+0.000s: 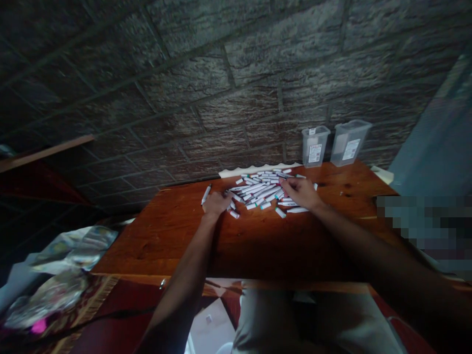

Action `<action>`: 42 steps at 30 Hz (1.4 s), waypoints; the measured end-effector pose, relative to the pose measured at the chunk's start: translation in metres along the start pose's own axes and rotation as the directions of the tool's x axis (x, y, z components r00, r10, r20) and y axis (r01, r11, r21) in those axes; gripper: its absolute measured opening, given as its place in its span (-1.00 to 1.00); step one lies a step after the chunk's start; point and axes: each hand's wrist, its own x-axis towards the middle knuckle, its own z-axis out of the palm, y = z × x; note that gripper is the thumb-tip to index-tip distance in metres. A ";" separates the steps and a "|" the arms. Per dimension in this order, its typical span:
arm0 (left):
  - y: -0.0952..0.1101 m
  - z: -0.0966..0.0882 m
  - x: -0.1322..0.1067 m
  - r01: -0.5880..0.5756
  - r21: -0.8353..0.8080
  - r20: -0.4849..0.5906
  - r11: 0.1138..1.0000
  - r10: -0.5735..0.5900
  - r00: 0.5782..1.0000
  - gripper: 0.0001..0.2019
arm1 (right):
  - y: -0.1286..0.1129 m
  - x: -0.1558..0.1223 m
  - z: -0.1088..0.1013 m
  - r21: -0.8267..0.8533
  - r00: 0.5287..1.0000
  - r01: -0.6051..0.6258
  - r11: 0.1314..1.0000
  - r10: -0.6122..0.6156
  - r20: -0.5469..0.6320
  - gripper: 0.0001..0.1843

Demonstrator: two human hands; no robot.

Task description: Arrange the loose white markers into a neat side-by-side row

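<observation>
A loose pile of white markers [260,191], some with coloured ends, is spread over the wooden table [155,236]. My left hand [217,202] rests at the pile's left edge with its fingers curled; what lies under them is hidden. Beside that hand, a single marker [206,194] lies apart on the left. My right hand [303,192] reaches in from the right, thumb and fingers pinched at the pile on what looks like a marker. Short pieces with coloured ends lie in front, one green-ended cap [280,212] and one reddish-ended cap [234,214].
Two clear plastic containers with labels, a left container [315,147] and a right container [349,143], stand at the table's back right. Behind runs a stone-block wall [206,98]. Plastic bags [79,250] lie beyond the table's left side. A wavy white strip [258,169] lies along the wall.
</observation>
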 end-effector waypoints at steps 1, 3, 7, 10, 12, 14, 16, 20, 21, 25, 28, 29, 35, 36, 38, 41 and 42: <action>0.001 -0.001 0.000 0.005 0.000 0.000 1.000 -0.005 1.000 -0.42 | -0.001 0.000 0.000 -0.009 1.000 0.006 1.000 -0.006 -0.001 -0.43; 0.002 -0.001 -0.001 0.011 -0.001 -0.004 1.000 -0.011 1.000 -0.44 | -0.001 0.000 -0.001 -0.026 1.000 0.007 1.000 -0.007 -0.007 -0.42; -0.002 0.001 0.003 -0.019 -0.066 0.006 0.998 0.020 1.000 -0.52 | 0.000 0.000 -0.001 0.008 1.000 -0.004 1.000 0.004 -0.003 -0.43; -0.011 0.004 0.010 -0.062 -0.211 0.002 0.976 0.064 0.998 -0.54 | 0.001 0.000 -0.002 0.032 1.000 -0.003 0.999 0.003 -0.004 -0.42; -0.020 0.004 0.015 -0.062 -0.313 -0.070 0.948 0.042 0.997 -0.58 | -0.001 0.000 -0.004 0.015 1.000 0.003 1.000 -0.003 -0.011 -0.41; -0.029 0.001 0.019 -0.059 -0.383 -0.166 0.922 -0.005 0.986 -0.60 | -0.003 0.000 -0.006 -0.002 1.000 -0.001 1.000 0.001 -0.015 -0.39; -0.040 -0.003 0.021 -0.073 -0.404 -0.247 0.912 -0.031 0.969 -0.61 | -0.005 0.000 -0.007 -0.002 1.000 -0.011 1.000 0.011 -0.013 -0.39; -0.054 -0.009 0.020 -0.065 -0.346 -0.331 0.936 -0.057 0.942 -0.58 | -0.004 -0.001 -0.006 0.005 1.000 -0.008 1.000 0.008 -0.013 -0.41; -0.055 -0.010 0.019 -0.032 -0.320 -0.324 0.947 -0.077 0.943 -0.58 | -0.003 -0.001 -0.005 0.007 1.000 -0.006 1.000 0.006 -0.012 -0.42; -0.053 -0.004 0.017 0.098 -0.190 -0.253 0.977 -0.145 0.957 -0.57 | 0.000 0.000 -0.003 -0.002 1.000 0.008 1.000 -0.008 -0.008 -0.41; -0.053 0.002 0.019 0.095 -0.102 -0.260 0.990 -0.119 0.958 -0.57 | 0.000 0.000 -0.003 -0.020 1.000 0.014 1.000 -0.014 -0.009 -0.40; -0.053 0.004 0.020 0.087 -0.074 -0.281 0.993 -0.105 0.954 -0.57 | -0.001 0.000 -0.003 -0.016 1.000 0.014 1.000 -0.014 -0.007 -0.40; -0.059 0.005 0.020 0.085 -0.041 -0.388 0.996 -0.094 0.917 -0.53 | 0.000 -0.001 -0.003 0.000 1.000 0.013 1.000 -0.013 -0.010 -0.44; -0.059 0.005 0.020 0.088 -0.057 -0.368 0.994 -0.103 0.924 -0.54 | 0.001 -0.001 -0.003 0.001 1.000 0.011 1.000 -0.011 -0.009 -0.43; -0.059 0.005 0.021 0.099 -0.091 -0.305 0.991 -0.122 0.944 -0.58 | 0.002 0.000 -0.002 0.001 1.000 0.010 1.000 -0.010 -0.004 -0.43; -0.058 0.005 0.023 0.124 -0.108 -0.247 0.986 -0.148 0.958 -0.61 | 0.002 -0.001 -0.002 0.003 1.000 0.006 1.000 -0.006 0.000 -0.44; -0.059 0.004 0.023 0.132 -0.108 -0.239 0.985 -0.155 0.958 -0.60 | 0.001 -0.001 -0.002 0.006 1.000 0.007 1.000 -0.007 0.001 -0.44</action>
